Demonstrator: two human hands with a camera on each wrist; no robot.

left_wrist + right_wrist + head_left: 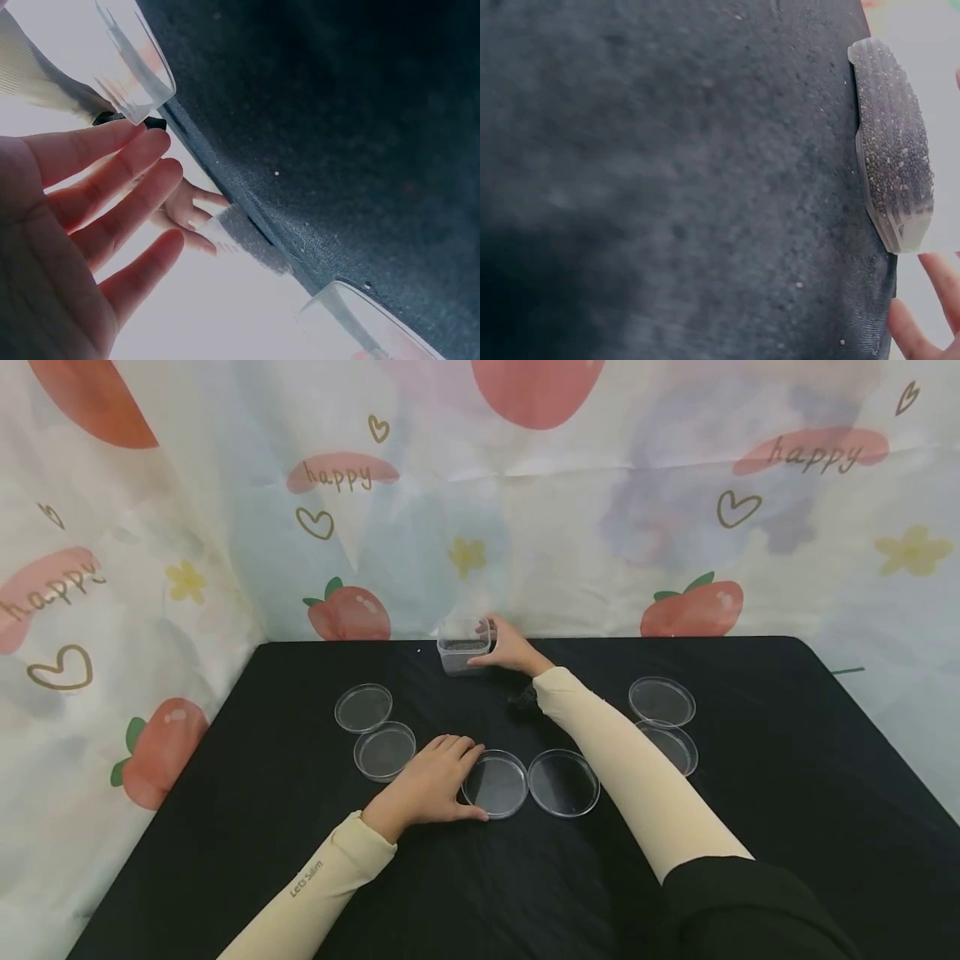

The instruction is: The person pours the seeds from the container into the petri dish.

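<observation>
At the far edge of the table, my right hand [513, 647] grips the right side of a clear plastic tub [452, 660], thumb in front and fingers behind. Small grey-brown grains [892, 142] fill its lower part. My left hand [435, 781] holds the left side of a clear petri dish [497, 787], thumb and index finger at its rim. In the left wrist view, the other fingers [127, 210] stand extended and spread beside that dish [142, 67]; the thumb is out of sight there. A second petri dish [564, 785] lies directly to its right.
Two petri dishes, one farther [363, 708] and one nearer [382, 752], lie at the left. Another pair, a farther dish [662, 702] and a nearer one [678, 750], lies at the right, partly behind the right sleeve [637, 772]. A patterned curtain [570, 543] hangs behind the black table [787, 827].
</observation>
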